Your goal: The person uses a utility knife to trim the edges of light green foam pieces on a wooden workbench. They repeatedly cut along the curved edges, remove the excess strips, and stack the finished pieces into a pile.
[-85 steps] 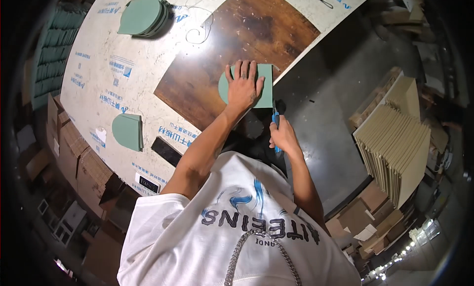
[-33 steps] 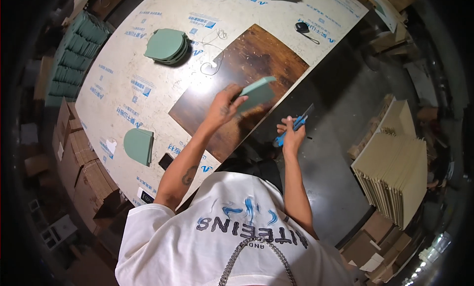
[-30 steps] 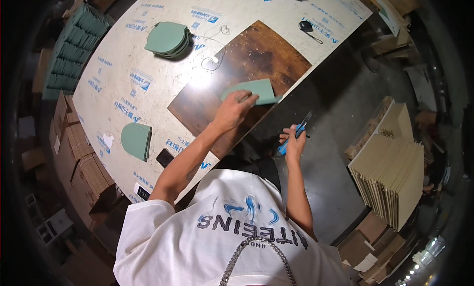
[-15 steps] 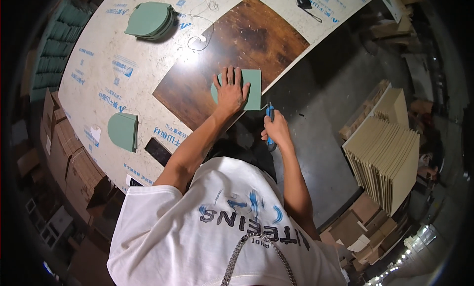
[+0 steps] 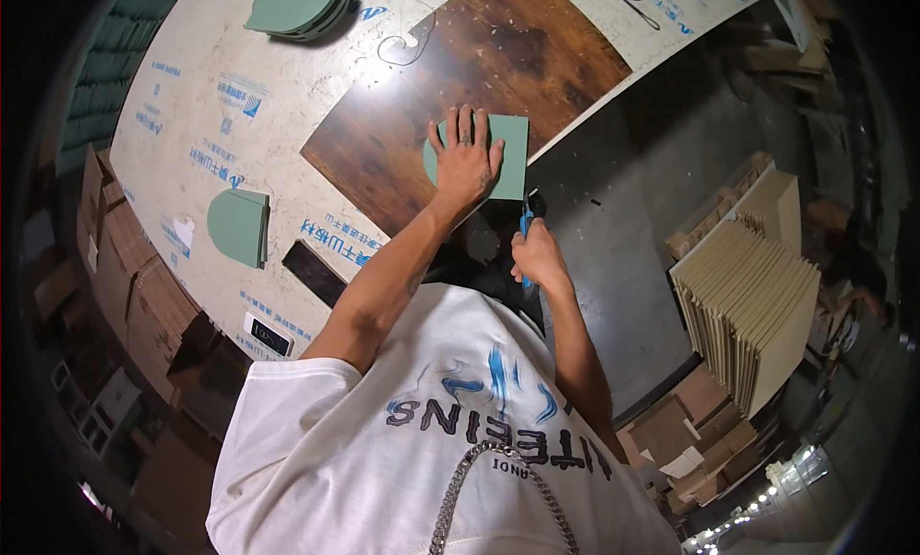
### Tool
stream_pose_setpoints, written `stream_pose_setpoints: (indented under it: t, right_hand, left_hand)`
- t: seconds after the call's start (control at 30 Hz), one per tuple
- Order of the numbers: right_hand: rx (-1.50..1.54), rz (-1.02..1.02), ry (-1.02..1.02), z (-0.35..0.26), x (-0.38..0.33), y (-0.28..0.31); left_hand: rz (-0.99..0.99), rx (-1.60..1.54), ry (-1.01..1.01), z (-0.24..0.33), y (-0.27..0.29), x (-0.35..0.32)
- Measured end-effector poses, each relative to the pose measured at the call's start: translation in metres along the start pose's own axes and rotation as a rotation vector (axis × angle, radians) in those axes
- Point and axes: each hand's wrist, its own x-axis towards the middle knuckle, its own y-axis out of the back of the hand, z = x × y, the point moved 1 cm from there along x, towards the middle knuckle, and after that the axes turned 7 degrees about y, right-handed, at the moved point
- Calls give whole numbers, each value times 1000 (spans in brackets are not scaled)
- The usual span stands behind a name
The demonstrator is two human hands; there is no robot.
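Note:
My left hand (image 5: 467, 170) lies flat with spread fingers on a pale green panel (image 5: 512, 157), which has one rounded end and a straight right edge. The panel rests on a dark brown wood-grain board (image 5: 517, 61), its lower right corner reaching past the board's near edge. My right hand (image 5: 540, 255) is closed round a blue utility knife (image 5: 526, 223). Its tip points away from me, just beside the panel's lower right corner; whether it touches the panel I cannot tell.
Green panels (image 5: 295, 7) are stacked at the far left, with a few more (image 5: 238, 227) nearer on the white table (image 5: 182, 104). A black phone (image 5: 314, 272) and a small white device (image 5: 267, 334) lie near my left arm. Cardboard sheets (image 5: 743, 311) stand at the right.
My view has shifted, so the table sits a little higher in the picture. The knife's tip has turned from pointing left to pointing away from me, near the same corner. My left hand stays on the panel.

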Motion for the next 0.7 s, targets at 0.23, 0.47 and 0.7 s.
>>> stream_pose_setpoints:
  t: [0.23, 0.47, 0.7]
  right_hand:
    - [-18, 39, -10, 10, 6, -14]
    - [-340, 153, 35, 162, 92, -110]
    - [636, 577, 316, 84, 52, -57]
  left_hand:
    - [28, 27, -22, -4, -3, 0]
    - [-17, 7, -24, 4, -3, 2]
    - [56, -99, 257, -10, 42, -14]
